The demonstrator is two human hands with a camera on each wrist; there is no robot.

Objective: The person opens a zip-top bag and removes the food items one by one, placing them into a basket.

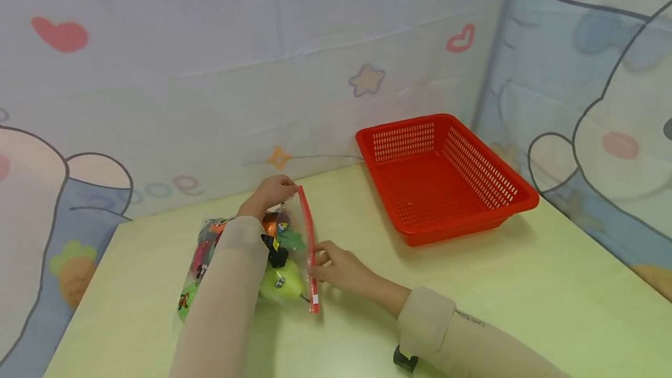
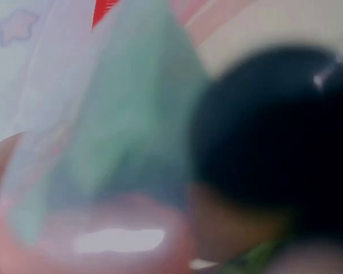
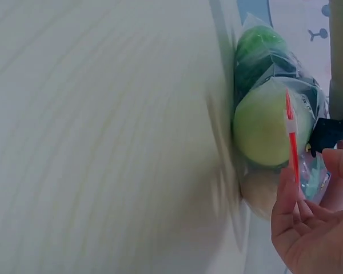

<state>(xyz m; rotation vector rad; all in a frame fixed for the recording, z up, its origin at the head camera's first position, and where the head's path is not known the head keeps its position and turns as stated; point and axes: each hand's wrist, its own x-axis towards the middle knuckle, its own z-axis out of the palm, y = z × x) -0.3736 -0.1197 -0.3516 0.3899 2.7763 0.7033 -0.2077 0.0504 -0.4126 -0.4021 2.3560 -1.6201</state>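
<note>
A clear zip bag (image 1: 300,238) with a red zip strip (image 1: 307,214) lies on the table, filled with colourful fruit- and vegetable-like items. A yellow-green pear-shaped piece (image 1: 283,282) sits near its mouth, and shows through the plastic as a round green fruit (image 3: 262,125) in the right wrist view. My left hand (image 1: 273,191) pinches the strip's far end. Lower down, my right hand (image 1: 341,267) grips the strip between thumb and fingers. The left wrist view is blurred, with a pinkish item (image 2: 131,228) and a dark round shape (image 2: 268,131) close up.
An empty red perforated basket (image 1: 425,191) stands at the back right of the pale yellow table (image 1: 367,331). Printed cloth (image 1: 210,74) hangs behind the table and along its right side. A black wrist device (image 1: 405,359) is strapped below the right sleeve.
</note>
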